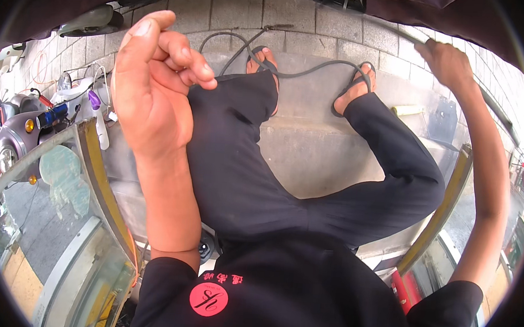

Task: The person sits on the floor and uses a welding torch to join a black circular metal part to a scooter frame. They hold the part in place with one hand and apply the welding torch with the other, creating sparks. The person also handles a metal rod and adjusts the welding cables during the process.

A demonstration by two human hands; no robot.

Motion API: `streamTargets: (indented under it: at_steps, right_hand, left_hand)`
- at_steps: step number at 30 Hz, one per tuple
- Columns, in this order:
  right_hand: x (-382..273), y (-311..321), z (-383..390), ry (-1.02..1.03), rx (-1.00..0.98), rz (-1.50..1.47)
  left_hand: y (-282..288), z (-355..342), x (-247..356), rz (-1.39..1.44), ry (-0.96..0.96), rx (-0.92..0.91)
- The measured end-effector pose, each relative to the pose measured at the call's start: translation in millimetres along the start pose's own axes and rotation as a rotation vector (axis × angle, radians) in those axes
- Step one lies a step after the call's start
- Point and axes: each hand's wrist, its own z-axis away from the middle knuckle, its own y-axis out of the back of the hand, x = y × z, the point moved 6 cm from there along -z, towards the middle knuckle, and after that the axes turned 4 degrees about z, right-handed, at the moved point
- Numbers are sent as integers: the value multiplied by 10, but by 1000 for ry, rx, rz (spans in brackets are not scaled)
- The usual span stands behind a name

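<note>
One left hand raised, empty, fingers half curled, one right hand wrapped around one thin grey rod, upper right, one dark hose looped by two sandalled feet.

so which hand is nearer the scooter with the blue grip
Left. The left hand is raised to the right of the scooter; the right hand, gripping a dark bar, is across at far right.

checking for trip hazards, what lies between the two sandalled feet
In the head view, a dark cord runs between the left foot and right foot, over grey ground.
</note>
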Motion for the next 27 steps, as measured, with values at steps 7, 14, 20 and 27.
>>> streamTargets:
  at_steps: [7, 14, 20, 27]
  right_hand:
    - [77, 16, 14, 38, 22, 19]
    - [21, 94, 38, 26, 0, 38]
    - [-183, 201, 54, 31, -55, 61]
    - [-114, 338, 26, -2, -75, 13]
  left_hand:
    - [-24, -31, 15, -26, -19, -10]
    - [-40, -1, 1, -53, 11, 45]
    - [-23, 34, -18, -66, 20, 87]
    - [-34, 34, 3, -62, 34, 129]
